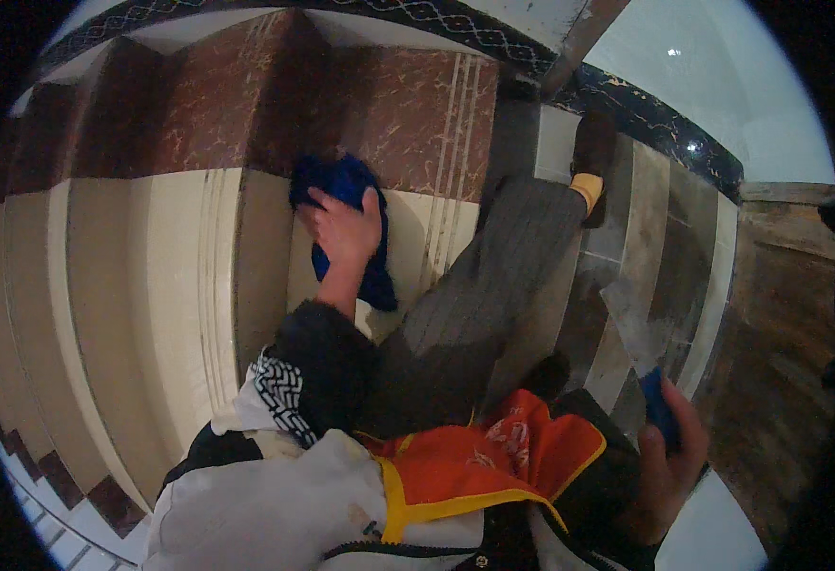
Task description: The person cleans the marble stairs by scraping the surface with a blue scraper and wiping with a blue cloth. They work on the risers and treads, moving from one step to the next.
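My left hand (346, 225) presses a dark blue cloth (371, 278) onto the lowest visible stair tread (406, 221), where reddish-brown marbled tile meets cream tile. The cloth bunches beyond my fingers and trails back below my wrist. At the right, my right hand (674, 435) grips the blue handle of a scraper or putty knife (631, 328). Its broad metal blade points away from me over the wood-look floor tiles and touches nothing that I can make out.
More stairs (182, 235) rise to the left. My leg in grey trousers (488, 285) stretches over the floor tiles (645, 214). A dark marbled skirting (660, 121) runs along the wall, and a brown wooden door or panel (781, 307) stands at the right.
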{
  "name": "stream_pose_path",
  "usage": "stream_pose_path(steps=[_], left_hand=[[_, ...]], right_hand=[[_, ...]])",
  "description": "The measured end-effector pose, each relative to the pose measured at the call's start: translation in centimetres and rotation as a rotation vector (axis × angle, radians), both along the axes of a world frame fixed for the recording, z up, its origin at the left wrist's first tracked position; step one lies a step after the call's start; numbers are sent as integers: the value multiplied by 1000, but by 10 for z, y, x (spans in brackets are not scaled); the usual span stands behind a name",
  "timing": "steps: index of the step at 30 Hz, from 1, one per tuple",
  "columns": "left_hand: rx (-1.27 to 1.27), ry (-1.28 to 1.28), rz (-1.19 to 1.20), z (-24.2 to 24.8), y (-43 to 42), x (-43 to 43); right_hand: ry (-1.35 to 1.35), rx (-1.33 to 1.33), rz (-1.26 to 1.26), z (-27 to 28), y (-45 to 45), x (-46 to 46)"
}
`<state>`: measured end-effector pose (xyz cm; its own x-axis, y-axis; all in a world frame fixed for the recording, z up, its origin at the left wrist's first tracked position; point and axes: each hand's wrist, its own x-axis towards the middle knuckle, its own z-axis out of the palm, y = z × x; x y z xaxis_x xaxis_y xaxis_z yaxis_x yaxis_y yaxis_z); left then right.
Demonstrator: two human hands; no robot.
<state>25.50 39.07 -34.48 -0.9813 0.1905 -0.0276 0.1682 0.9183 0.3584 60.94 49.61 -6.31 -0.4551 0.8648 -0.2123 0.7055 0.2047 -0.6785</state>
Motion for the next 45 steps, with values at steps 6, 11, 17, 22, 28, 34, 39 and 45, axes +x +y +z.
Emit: stream_pose_path(steps=[6,11,17,22,28,34,39,45], left_hand=[[-136,41,167,-14,99,-69],[74,85,-75,3,168,-125],[52,334,-530,-17,202,-93],[128,52,-907,16,247,-13],[632,246,-799,37,239,32],[515,438,-708,73,167,-59],[274,401,-632,70,27,-56],[-107,280,-366,16,-16,32]], right_hand=[[-100,-69,-183,-2,6,15],[73,-144,-291,-9,9,35],[216,-130,-398,-4,-5,43],[243,-142,-380,14,-17,45],[220,-29,-421,16,-29,53],[224,97,-477,8,-31,60],[267,28,-515,11,-32,64],[272,-41,-552,13,-33,66]])
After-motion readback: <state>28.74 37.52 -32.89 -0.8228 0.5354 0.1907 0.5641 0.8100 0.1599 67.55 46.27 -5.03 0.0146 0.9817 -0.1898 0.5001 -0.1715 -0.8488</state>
